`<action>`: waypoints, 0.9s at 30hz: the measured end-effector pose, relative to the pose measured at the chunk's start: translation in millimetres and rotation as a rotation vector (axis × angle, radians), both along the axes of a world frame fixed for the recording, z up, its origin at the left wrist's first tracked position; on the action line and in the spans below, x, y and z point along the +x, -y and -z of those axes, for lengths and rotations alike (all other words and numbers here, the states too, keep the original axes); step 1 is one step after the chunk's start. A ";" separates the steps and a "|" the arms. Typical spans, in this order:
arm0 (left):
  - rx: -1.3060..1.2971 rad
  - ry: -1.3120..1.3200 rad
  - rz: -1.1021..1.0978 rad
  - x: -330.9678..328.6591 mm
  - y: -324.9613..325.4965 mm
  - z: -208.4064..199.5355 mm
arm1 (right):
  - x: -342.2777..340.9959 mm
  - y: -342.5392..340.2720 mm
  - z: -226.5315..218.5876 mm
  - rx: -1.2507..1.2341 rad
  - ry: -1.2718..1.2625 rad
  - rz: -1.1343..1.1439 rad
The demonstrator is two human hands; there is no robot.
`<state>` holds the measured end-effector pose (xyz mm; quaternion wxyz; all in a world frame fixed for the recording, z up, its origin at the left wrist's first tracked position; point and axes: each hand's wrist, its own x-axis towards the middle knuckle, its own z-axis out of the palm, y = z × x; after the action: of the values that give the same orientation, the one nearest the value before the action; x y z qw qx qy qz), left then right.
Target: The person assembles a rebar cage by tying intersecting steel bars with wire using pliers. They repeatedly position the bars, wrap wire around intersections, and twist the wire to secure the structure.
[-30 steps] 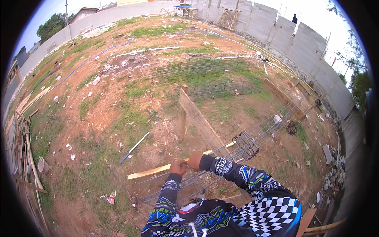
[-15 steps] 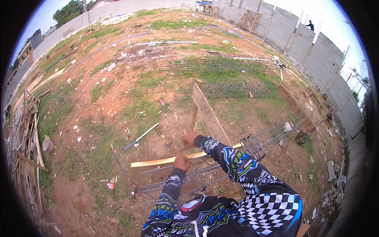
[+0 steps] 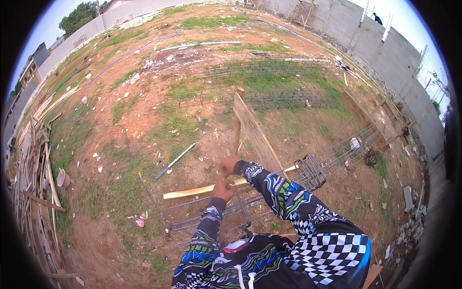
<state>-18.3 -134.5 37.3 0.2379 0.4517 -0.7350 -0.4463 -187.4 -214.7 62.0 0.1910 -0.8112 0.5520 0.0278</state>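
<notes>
1. The left hand (image 3: 224, 190) and right hand (image 3: 229, 165) are hovering near lower centre; I cannot tell whether either grip is clamping anything.
2. Steel bars (image 3: 190, 225) are stretching from lower centre toward middle right.
3. A wood strip (image 3: 190, 192) is lying alongside.

Spotting bold block lettering straight away down the left sleeve (image 3: 204, 243), in blue and green with smaller white print above, and picking up more in green and blue along the right sleeve (image 3: 284, 192), bent by the folds. Over to the ground, and getting nothing legible from the little red-and-white wrapper (image 3: 140, 222), far too small to read.
</notes>
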 end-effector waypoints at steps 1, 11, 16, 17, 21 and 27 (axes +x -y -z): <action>-0.020 -0.003 -0.002 -2.0 -0.9 1.5 | -5.0 -2.8 6.4 -0.036 0.009 0.033; -0.239 -0.003 0.037 -3.5 -3.1 14.2 | -36.9 -60.2 -13.0 0.029 -0.042 0.434; -0.165 0.082 -0.040 -11.0 -4.4 12.7 | -42.3 -95.1 -17.8 -0.077 -0.129 0.503; -0.116 0.127 -0.056 -12.1 -2.5 12.0 | -40.6 -104.6 -21.2 -0.071 -0.120 0.544; 0.073 0.175 -0.079 -10.5 13.2 15.6 | -14.1 -156.9 -38.0 -0.097 0.040 0.675; 0.167 0.027 -0.059 -17.9 18.6 24.2 | 58.2 -199.7 -63.9 -0.120 0.446 0.892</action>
<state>-36.2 -153.1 13.1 0.2028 0.4974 -0.6847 -0.4926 -129.3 -15.0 125.9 0.2507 -0.4920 0.7913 -0.2625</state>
